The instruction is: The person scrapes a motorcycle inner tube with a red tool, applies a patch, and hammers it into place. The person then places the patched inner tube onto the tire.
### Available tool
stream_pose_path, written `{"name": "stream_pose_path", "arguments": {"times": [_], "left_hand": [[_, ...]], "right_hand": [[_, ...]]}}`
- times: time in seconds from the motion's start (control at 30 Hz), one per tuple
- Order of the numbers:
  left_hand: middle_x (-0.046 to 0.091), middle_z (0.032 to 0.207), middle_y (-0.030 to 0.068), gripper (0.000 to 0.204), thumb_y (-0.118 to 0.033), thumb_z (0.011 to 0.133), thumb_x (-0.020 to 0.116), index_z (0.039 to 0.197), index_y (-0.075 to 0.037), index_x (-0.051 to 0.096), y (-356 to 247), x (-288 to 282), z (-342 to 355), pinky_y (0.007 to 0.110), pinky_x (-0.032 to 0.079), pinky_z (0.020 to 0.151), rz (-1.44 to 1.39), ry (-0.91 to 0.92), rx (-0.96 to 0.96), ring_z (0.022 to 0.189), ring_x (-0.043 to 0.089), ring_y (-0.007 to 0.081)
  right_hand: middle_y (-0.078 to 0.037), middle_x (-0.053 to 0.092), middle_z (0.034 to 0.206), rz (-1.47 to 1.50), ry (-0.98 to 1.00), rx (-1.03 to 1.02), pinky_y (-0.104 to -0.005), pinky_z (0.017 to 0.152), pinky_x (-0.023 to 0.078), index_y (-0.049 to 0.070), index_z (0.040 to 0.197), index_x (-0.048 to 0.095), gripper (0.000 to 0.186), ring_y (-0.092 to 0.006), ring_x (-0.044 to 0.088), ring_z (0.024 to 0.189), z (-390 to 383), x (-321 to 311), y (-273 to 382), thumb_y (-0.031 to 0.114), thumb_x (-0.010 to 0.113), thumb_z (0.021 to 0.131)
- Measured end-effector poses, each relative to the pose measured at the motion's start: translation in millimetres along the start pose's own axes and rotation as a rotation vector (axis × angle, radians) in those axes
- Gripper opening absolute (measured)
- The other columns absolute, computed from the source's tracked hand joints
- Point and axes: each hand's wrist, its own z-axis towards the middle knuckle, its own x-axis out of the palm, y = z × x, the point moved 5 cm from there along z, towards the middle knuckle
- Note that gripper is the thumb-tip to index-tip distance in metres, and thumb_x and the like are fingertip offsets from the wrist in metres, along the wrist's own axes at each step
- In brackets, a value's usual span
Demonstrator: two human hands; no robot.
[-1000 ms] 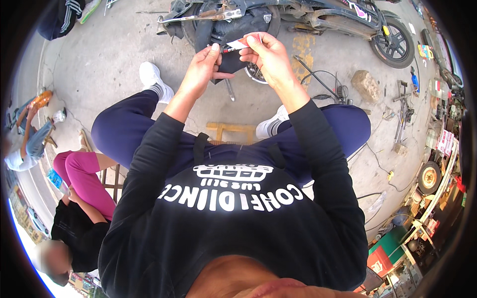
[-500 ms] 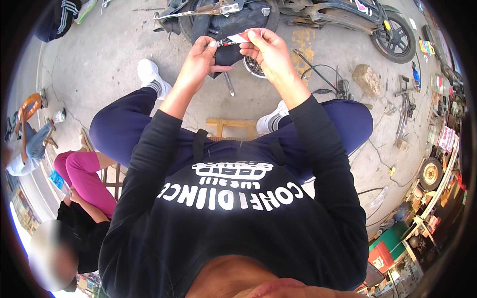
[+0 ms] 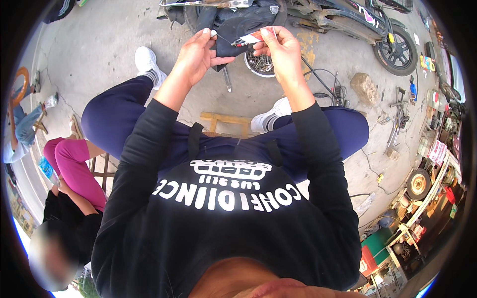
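My right hand [image 3: 283, 48] pinches a small red and white squeeze tube [image 3: 254, 37] by its flat end, its dark nozzle end pointing left. My left hand [image 3: 197, 53] is closed at thumb and forefinger on a small whitish piece [image 3: 213, 33], perhaps the tube's cap; the other fingers stretch toward the tube. A gap separates the piece from the nozzle. Below and behind the hands lies a black inner tube or rubber piece [image 3: 229, 48] beside a dark wheel. A round metal bowl [image 3: 260, 63] of bolts and small hardware sits under my right hand.
A motorbike [image 3: 343, 22] lies across the far side. Hoses [image 3: 318, 74], a stone [image 3: 364, 88] and metal tools [image 3: 397, 116] lie on the right. A wooden stool [image 3: 226, 124] is between my legs. A seated person in pink trousers [image 3: 74, 174] is at the left.
My left hand has drawn away from the nozzle end, leaving a gap. My right hand and the tube have shifted right, and more of the bowl shows. The whole view has tilted slightly.
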Motion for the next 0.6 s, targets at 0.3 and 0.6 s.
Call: {"name": "stream_pose_path", "arguments": {"times": [0.3,0.6], "left_hand": [[0.049,0.111,0.0083,0.031,-0.027,0.105,0.037,0.117,0.000,0.047,2.0,2.4,-0.6,0.053,0.056,0.088,0.019,0.064,0.006,0.109,0.060,0.0326],[0.047,0.108,0.0077,0.031,-0.027,0.105,0.036,0.117,0.000,0.047,1.8,2.9,-1.7,0.051,0.057,0.087,0.048,0.061,0.029,0.106,0.062,0.0313]], "right_hand": [[-0.010,0.069,0.086,-0.149,-0.030,-0.170,-0.0259,0.058,0.056,-0.002,0.098,0.061,0.010,-0.0125,0.065,0.067,-1.1,19.6,12.0,0.007,0.060,0.094],[-0.008,0.069,0.085,-0.232,-0.021,-0.149,-0.0253,0.057,0.055,-0.001,0.097,0.063,0.010,-0.0116,0.065,0.067,-8.1,17.6,12.4,0.008,0.061,0.093]]}}
